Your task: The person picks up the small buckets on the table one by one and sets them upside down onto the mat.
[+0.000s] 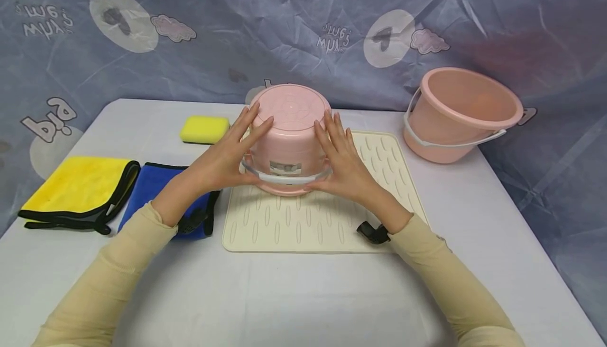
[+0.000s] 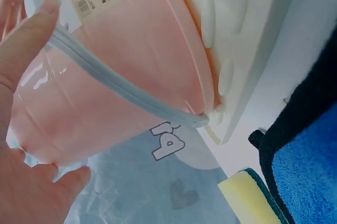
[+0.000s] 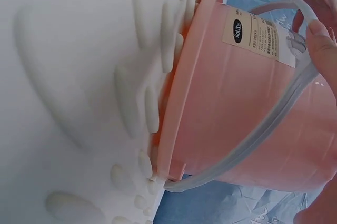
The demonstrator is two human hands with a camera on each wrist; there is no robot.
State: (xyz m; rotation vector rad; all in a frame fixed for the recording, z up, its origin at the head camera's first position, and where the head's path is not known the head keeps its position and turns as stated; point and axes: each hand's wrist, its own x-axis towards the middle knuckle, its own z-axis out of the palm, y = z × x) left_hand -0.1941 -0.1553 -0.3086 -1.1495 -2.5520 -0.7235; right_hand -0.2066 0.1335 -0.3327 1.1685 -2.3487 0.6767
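Observation:
A pink plastic bucket (image 1: 289, 144) stands upside down on a cream ridged drying mat (image 1: 294, 231), rim down and base up. My left hand (image 1: 225, 157) grips its left side and my right hand (image 1: 345, 170) its right side, fingers spread around the wall near the base. Both thumbs lie along the pale grey handle (image 1: 284, 179), which hangs across the front. In the right wrist view, a printed label (image 3: 255, 33) shows on the bucket's wall, and the rim (image 3: 181, 92) sits against the mat's raised ridges. The bucket's inside is hidden.
A second pink bucket (image 1: 446, 136) stands upright at the back right, its handle lowered. Left of the mat lie a yellow sponge (image 1: 205, 129), a folded yellow cloth (image 1: 78, 186) and a blue cloth (image 1: 154, 181), both black-edged. A printed grey curtain (image 1: 284, 36) hangs behind the white table.

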